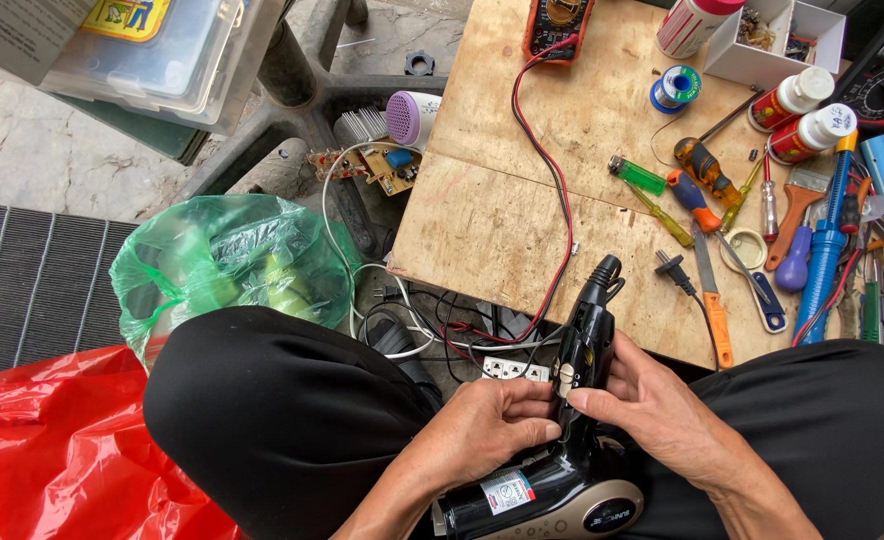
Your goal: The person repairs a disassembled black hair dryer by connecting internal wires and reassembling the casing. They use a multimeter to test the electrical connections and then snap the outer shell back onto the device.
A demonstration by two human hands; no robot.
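A black hair dryer (pixel 574 400) lies in my lap, handle pointing up toward the table and barrel near the frame's bottom. My left hand (pixel 487 420) grips the lower part of the handle from the left. My right hand (pixel 652 405) clasps it from the right, with the thumb pressed on the white switch (pixel 565 378). The dryer's black cord runs to a plug (pixel 670 266) resting on the plywood board (pixel 492 230).
A multimeter (pixel 556 22) with red and black leads sits at the board's far edge. Screwdrivers, a brush, bottles, a green lighter (pixel 640 176) and several tools crowd the right side. A white power strip (pixel 514 368), a green bag (pixel 227 265) and a red bag (pixel 57 455) lie at left.
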